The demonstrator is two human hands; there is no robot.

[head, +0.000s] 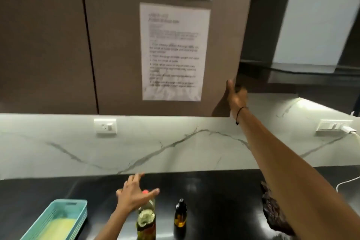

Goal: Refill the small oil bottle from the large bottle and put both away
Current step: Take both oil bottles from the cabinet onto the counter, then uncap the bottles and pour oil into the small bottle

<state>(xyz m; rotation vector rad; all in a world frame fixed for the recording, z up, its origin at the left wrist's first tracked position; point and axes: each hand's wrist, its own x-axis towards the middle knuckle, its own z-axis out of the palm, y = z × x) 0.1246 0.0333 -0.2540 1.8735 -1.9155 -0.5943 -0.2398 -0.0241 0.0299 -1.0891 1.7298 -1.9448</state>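
Soft motion blur throughout, under-cabinet glow at right, glossy countertop (224,191) reflections, wide-angle bowed edges

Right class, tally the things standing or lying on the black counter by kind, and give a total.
Bottles: 2, the large bottle and the small oil bottle
Baskets: 1, the teal basket
Dark cloths: 1, the dark crumpled cloth
Total: 4

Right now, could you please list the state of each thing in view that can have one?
Cabinet door: swung partly open, right edge gripped.
Right hand: gripping the door's lower right edge.
Left hand: open, over the large bottle's top.
Large bottle: upright on the counter, red cap on.
Small bottle: upright, dark cap on, apart from the large one.
Teal basket: on the counter, holding something yellow.
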